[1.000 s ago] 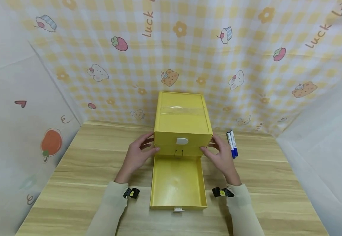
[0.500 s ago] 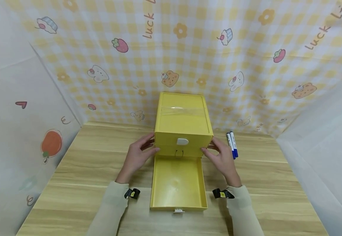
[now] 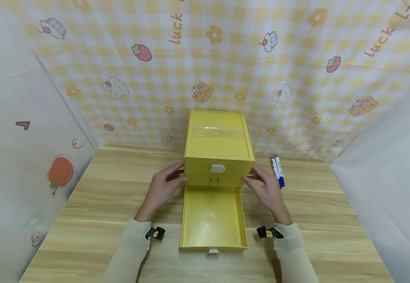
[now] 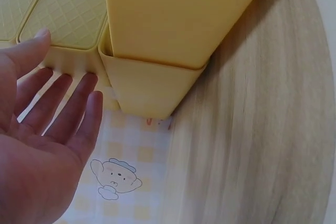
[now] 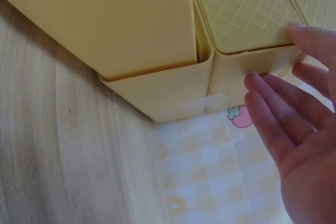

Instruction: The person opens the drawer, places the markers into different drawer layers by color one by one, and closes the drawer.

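A yellow drawer unit [image 3: 219,145] of stacked boxes stands against the cloth, clear tape across its top. Its lowest drawer [image 3: 212,220] is pulled far out toward me; a white handle [image 3: 213,251] sits on that drawer's front. My left hand [image 3: 160,192] is at the unit's left side, fingertips [image 4: 86,80] on the side wall and thumb near the front corner. On the opposite side, my right hand [image 3: 266,192] has its fingertips [image 5: 254,80] against the wall, thumb by the front edge. Fingers of both hands are spread and fairly straight. Waffle-patterned fronts [image 5: 247,14] show on the upper drawers.
Two white markers with blue ends [image 3: 278,172] lie on the wooden table [image 3: 314,220], right of the unit. Behind it hangs a yellow checked cloth [image 3: 240,63] with cartoon prints. White sheets [image 3: 385,177] close off both sides.
The left thumb has slid slightly outward to the left from the unit's front. Hands otherwise keep nearly the same places, and the drawer stays out. The view has shifted slightly.
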A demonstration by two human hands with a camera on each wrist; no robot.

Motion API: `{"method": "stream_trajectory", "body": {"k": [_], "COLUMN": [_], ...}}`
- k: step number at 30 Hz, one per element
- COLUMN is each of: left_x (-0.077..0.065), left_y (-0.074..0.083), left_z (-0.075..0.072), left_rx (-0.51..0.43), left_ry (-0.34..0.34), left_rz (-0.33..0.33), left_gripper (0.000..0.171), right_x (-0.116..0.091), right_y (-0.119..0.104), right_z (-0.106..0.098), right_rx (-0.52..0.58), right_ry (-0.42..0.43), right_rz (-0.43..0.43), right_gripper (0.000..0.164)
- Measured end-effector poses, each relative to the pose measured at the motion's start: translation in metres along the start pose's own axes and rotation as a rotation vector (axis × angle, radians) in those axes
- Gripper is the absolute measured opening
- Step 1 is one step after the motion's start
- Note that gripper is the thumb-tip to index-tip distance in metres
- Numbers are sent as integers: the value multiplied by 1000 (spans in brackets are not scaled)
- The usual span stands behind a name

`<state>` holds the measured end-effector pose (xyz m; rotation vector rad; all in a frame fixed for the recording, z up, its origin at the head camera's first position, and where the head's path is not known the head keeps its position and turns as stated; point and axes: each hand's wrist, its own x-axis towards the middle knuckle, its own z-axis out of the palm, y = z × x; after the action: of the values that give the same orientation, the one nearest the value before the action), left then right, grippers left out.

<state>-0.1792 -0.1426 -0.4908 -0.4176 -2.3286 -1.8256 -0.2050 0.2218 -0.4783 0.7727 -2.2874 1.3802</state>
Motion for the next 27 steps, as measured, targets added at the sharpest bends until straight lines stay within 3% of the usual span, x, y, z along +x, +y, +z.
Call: {"method": "stream_trajectory", "body": {"k": [9, 17, 22, 27], "left_x": [1, -2, -2, -2], "left_y": [2, 2, 2, 2], "left_z": [0, 0, 0, 1], "left_rx": [5, 4, 0, -6], "left_ry": [14, 20, 22, 23], "left_rz": [-34, -66, -66, -68], "left_gripper": [54, 54, 53, 52], "right_x": [-1, -9, -13, -20], "right_y": [5, 22, 35, 50], "right_z": [-8, -31, -50, -61], "right_rx": [-77, -108, -185, -186], "right_ry": [-9, 2, 88, 218], "right_rz": [41, 155, 268, 382], "right_gripper": [44, 47, 41, 38]}}
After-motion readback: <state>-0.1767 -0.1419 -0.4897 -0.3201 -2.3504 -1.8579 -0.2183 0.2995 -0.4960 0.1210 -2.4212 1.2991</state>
